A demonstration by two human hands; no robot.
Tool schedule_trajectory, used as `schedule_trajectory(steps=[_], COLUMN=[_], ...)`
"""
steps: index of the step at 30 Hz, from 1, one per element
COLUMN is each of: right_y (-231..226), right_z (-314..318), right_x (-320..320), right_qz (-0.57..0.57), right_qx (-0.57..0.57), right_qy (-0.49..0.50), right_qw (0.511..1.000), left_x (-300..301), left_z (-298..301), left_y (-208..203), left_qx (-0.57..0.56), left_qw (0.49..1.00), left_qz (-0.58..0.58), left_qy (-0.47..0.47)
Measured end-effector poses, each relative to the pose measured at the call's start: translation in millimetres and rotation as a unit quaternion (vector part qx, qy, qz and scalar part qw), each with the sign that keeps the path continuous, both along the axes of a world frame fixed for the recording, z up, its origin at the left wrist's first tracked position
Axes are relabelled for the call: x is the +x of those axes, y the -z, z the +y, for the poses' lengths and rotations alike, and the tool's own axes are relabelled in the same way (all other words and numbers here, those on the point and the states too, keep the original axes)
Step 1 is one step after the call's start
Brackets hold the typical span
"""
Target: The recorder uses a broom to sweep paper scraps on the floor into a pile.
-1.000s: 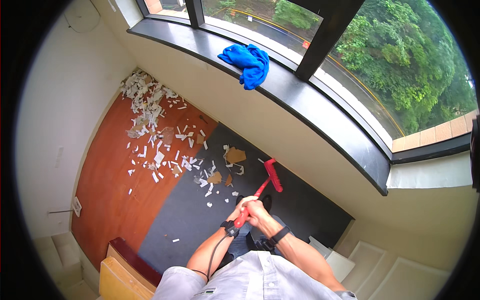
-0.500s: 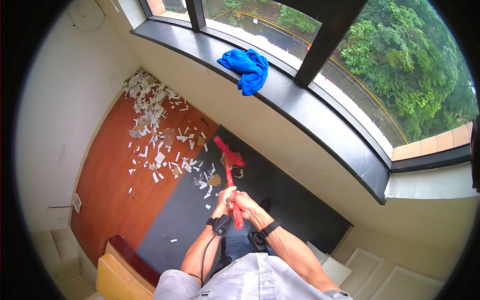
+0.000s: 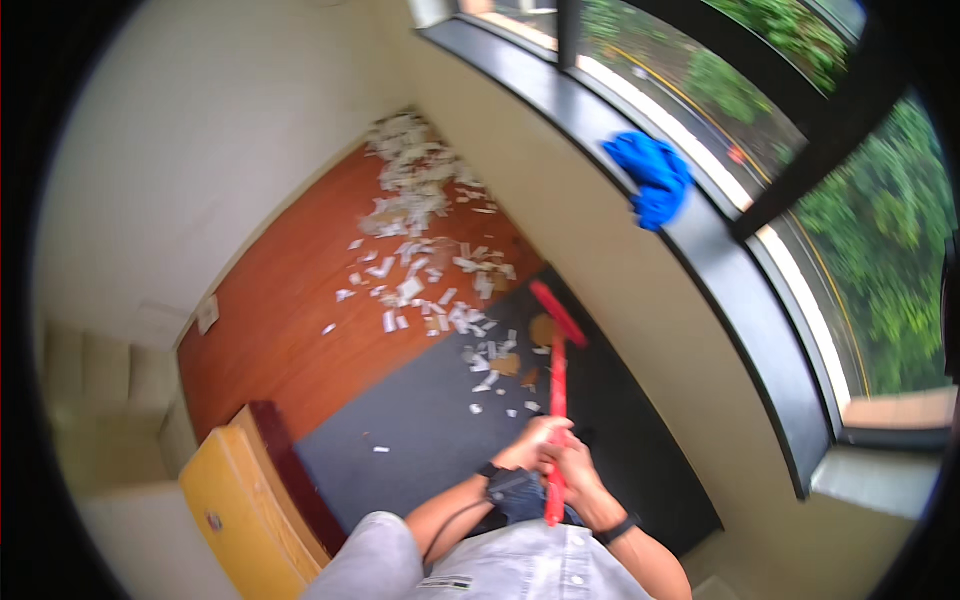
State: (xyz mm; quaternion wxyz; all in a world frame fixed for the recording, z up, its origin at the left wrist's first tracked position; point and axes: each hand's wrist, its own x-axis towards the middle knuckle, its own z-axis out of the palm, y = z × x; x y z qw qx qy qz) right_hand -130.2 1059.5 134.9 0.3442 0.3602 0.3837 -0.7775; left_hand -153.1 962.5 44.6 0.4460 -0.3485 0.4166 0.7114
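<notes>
Both my hands are wrapped round the red handle of a broom (image 3: 559,385). My left hand (image 3: 530,443) grips it a little farther up, and my right hand (image 3: 573,468) is closed close beside it, nearer my body. The broom's red head is at the far end of the handle, over the dark grey floor near the wall under the window. Beside the head are brown scraps and small white paper pieces (image 3: 487,362). A larger heap of torn paper (image 3: 410,170) fills the far corner on the reddish-brown floor.
A window sill (image 3: 715,270) runs along the right, with a crumpled blue cloth (image 3: 655,180) on it. At the lower left stands a yellow wooden piece of furniture (image 3: 235,510) with a dark red edge. Pale steps (image 3: 90,370) show at the far left.
My view has turned, so the room appears rotated and shifted to the right. The broom stays in both hands, its head still near the window wall.
</notes>
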Motion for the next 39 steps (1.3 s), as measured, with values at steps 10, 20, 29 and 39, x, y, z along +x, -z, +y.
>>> schedule_trajectory(steps=[10,20,29,39], right_y=[49.4,43.7,48.6,28.5], right_z=[-79.3,-97.5,-132.7,-128.2], right_x=[-61.9,-101.1,-151.1,-105.9], right_qz=[-0.039,-0.038,0.02,0.094], right_qx=[-0.084,-0.075,-0.107,-0.015], right_qy=[0.144,0.051,0.049,-0.043], right_qw=[0.985,0.995,0.993,0.995], left_x=[-6.6,-54.3,-130.0,-122.6], left_z=[-59.3,-104.5,-142.1,-139.0], left_y=[76.7,57.0,55.6,-3.0], left_qx=[0.106,-0.001,-0.018,-0.129], left_qw=[0.992,0.991,0.964,0.982], left_qz=[0.023,0.052,0.238,0.119], left_qy=[-0.07,-0.12,-0.118,-0.066])
